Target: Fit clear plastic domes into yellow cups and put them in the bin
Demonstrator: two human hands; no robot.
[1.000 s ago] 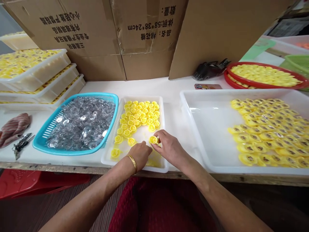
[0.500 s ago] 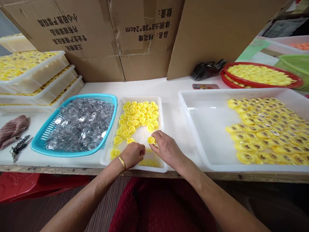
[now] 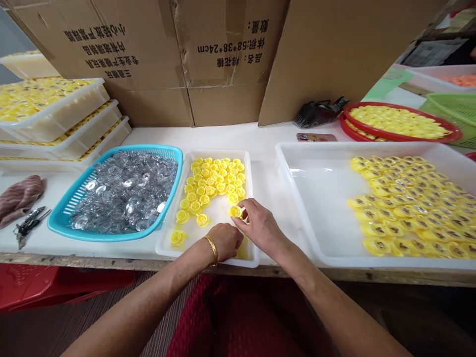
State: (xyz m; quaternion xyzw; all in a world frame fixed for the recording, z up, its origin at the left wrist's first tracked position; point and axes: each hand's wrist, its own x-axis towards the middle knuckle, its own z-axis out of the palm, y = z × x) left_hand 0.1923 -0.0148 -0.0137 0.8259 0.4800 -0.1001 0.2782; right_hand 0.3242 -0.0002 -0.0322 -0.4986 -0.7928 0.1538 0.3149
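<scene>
My right hand [image 3: 262, 224] pinches a small yellow cup-shaped piece [image 3: 234, 211] between thumb and fingers, over the right side of a shallow white tray [image 3: 250, 188]. Several rows of matching yellow pieces [image 3: 213, 173] stand in the far part of that tray. My left hand [image 3: 224, 241], with a gold bangle at the wrist, is curled closed low over the tray's near end. Its fingertips are turned away, so whatever they may hold is hidden. Close to it lie a single yellow piece [image 3: 202, 220] and a small cluster of yellow pieces [image 3: 177, 238].
Left of the tray is a blue basket [image 3: 59, 218] of clear and silvery discs. A large white tray [image 3: 297, 208] on the right holds rows of yellow pieces with dark centres. Cardboard [image 3: 226, 106] stands behind; stacked white bins [image 3: 85, 104], keys [image 3: 28, 225] and a cloth [image 3: 22, 196] are left.
My left hand has moved right and slightly down, closer to my right hand, uncovering the single yellow piece. My right hand stays nearly in place with its piece. The view has shifted slightly.
</scene>
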